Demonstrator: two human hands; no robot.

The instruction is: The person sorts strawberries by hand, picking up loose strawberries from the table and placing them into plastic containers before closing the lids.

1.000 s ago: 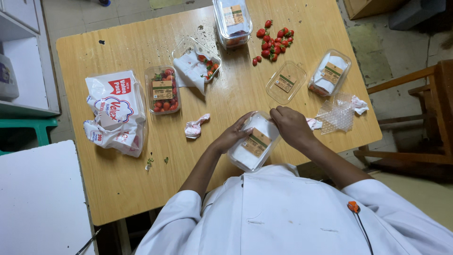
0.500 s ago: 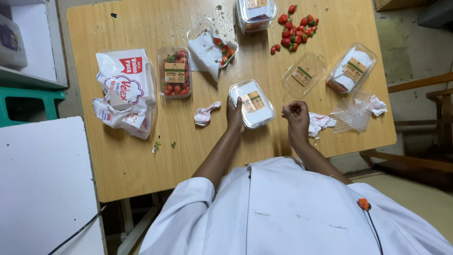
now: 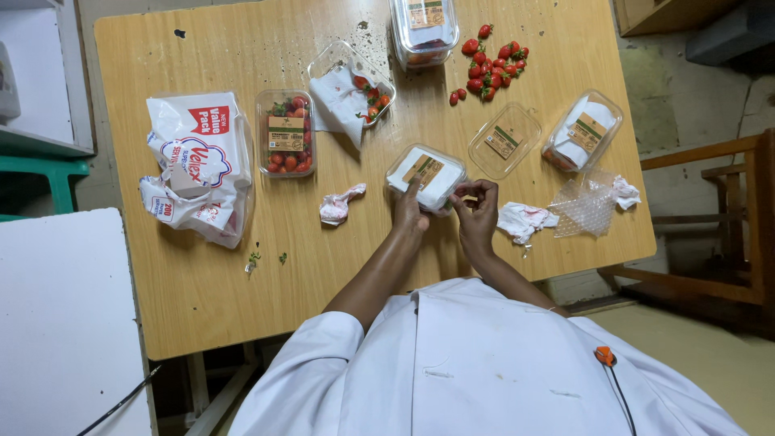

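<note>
A clear plastic punnet [image 3: 425, 176] with a brown label and white paper inside sits on the wooden table [image 3: 242, 266] in front of me. My left hand [image 3: 409, 208] presses on its near edge with the fingers on the lid. My right hand [image 3: 476, 211] pinches the punnet's right corner. Loose strawberries [image 3: 488, 73] lie in a heap at the far side.
A closed punnet of strawberries [image 3: 286, 133], an open punnet with tissue [image 3: 351, 85], an empty lid [image 3: 504, 141], two more punnets [image 3: 583, 129] [image 3: 424, 28], a white tissue pack [image 3: 202, 165], crumpled tissues [image 3: 339, 203] [image 3: 523, 220] and bubble wrap [image 3: 585, 210] lie on the table. A chair [image 3: 718, 226] stands right.
The punnet went from held near my chest to resting on the table further out. My right hand let go, then took the punnet's right corner again.
</note>
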